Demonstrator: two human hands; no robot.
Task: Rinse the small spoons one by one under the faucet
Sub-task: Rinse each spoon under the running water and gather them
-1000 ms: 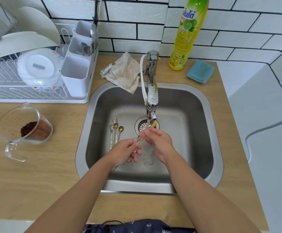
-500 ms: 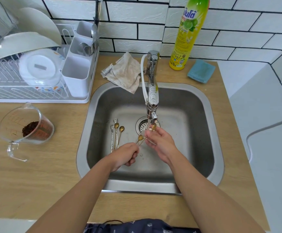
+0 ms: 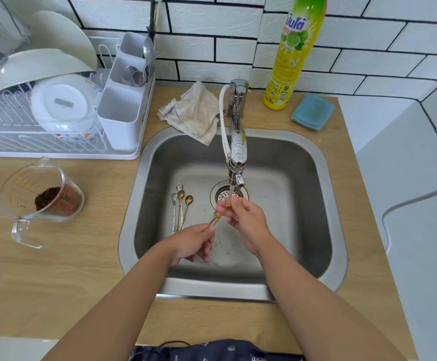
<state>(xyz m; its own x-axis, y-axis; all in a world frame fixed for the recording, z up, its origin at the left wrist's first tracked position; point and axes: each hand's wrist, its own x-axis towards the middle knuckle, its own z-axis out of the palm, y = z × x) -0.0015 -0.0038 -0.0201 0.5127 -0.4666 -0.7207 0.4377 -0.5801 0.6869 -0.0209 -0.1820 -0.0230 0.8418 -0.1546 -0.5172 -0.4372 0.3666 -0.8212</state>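
So the left hand (image 3: 195,242) pinches the handle of a gold spoon (image 3: 216,217), while the right hand (image 3: 246,217) now pinches a second gold spoon (image 3: 228,204) up in the stream from the faucet (image 3: 236,152). A second ago both were working one spoon, so I'd guess one's rinsed and the next is going under. Four more small spoons (image 3: 179,208) lie waiting on the sink (image 3: 285,152) floor, left of the drain (image 3: 221,195).

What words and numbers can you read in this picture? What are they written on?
Thai-script brand name in blue, only partly legible: top of the yellow dish soap bottle.
"700": bottom of its label, blurry.
Red markings: measuring cup, too blurred to read.
Tag on the cloth: unreadable.
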